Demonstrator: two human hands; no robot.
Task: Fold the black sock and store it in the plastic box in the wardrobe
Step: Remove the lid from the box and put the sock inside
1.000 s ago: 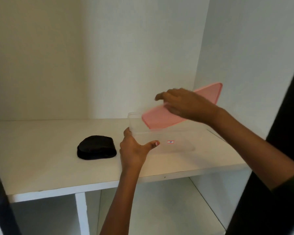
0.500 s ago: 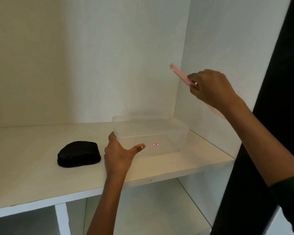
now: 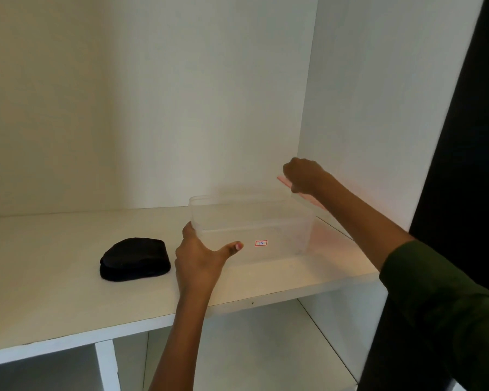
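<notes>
A folded black sock lies on the white wardrobe shelf, left of a clear plastic box with a small red-edged label. The box stands open and looks empty. My left hand grips the box's front left corner, thumb along its front wall. My right hand is closed on the pink lid, held on edge between the box's right side and the wardrobe's right wall; most of the lid is hidden behind my hand and forearm.
The wardrobe's white right side wall stands close to the box. A dark door edge runs down the right. Below the shelf are lower compartments split by a white divider.
My right hand has carried the pink lid off the box top, up and to the right, then down beside the box's right side. My left hand has kept its hold on the box.
</notes>
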